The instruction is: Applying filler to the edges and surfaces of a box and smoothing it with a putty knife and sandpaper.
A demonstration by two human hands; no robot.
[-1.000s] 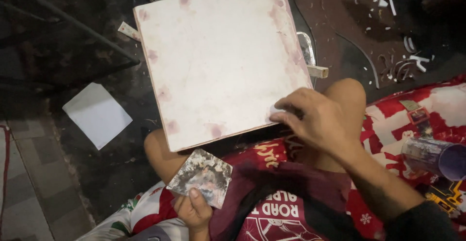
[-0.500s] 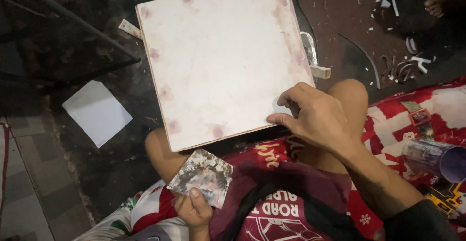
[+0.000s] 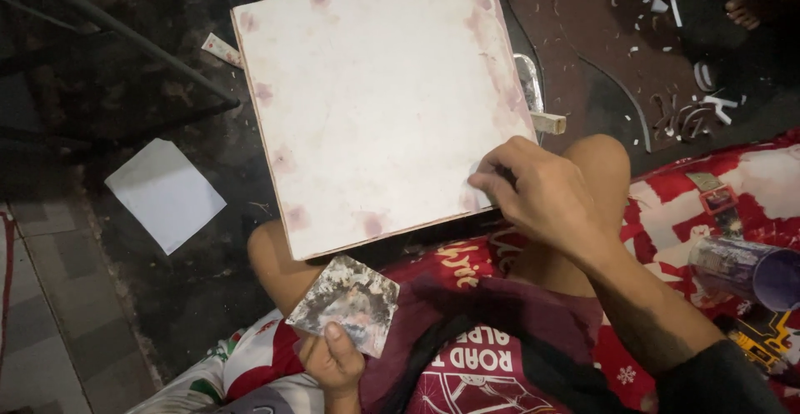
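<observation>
Large square tile [image 3: 379, 105], centre of frame: off-white, with faint pink-purple blotches along its edges.
Small tile piece [image 3: 346, 301], lower centre: mottled grey, white and brown.
Small square tile [image 3: 165, 193], left of frame: plain white.
Cloth [image 3: 733, 189], right of frame: red with white patches.
Cup [image 3: 746, 268], lower right: purple inside, printed wall.
Floor [image 3: 108, 72], upper left: dark, nearly black.

Right hand [image 3: 546, 197]: yours is bare, no glove, ring or watch showing.
Right sleeve [image 3: 721, 381]: dark, nearly black cloth covers your arm from above the elbow; the forearm below it is uncovered.
Left hand [image 3: 333, 362]: bare too, with only your thumb and knuckles in view.
Shirt [image 3: 492, 364]: you wear maroon, printed with pale lettering and thin line art.
Knees [image 3: 600, 160]: both uncovered.
</observation>
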